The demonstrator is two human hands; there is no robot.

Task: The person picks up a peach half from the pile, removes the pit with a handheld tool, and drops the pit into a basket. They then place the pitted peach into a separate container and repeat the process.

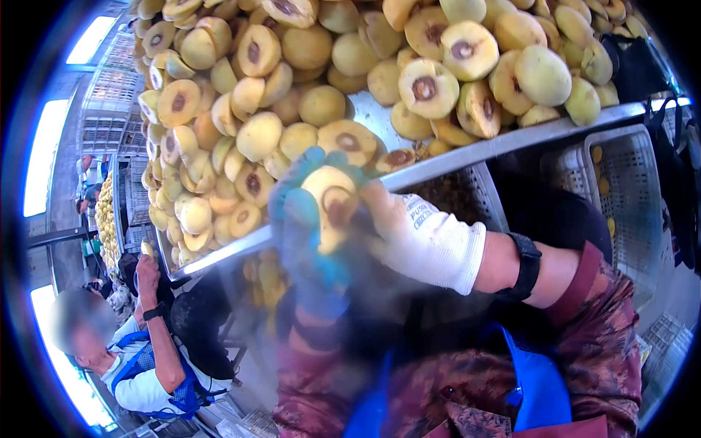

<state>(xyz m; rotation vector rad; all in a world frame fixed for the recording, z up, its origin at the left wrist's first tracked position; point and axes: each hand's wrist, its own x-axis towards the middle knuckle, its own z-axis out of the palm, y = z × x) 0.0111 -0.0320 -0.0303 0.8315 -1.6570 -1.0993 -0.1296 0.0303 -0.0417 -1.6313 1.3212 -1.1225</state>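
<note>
Beyond my patterned sleeve (599, 350), my blue-gloved left hand (307, 241) wraps its fingers (288, 191) closed around a halved fruit (332, 198), cut face toward me, just over the table (467, 155) rim, while my white-gloved right hand (418, 237) touches its right side, grip too blurred to tell.

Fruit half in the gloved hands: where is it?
The fruit half is mid-frame in the head view, held in the blue-gloved left hand with the white-gloved right hand against it, at the table rim below the fruit pile.
</note>
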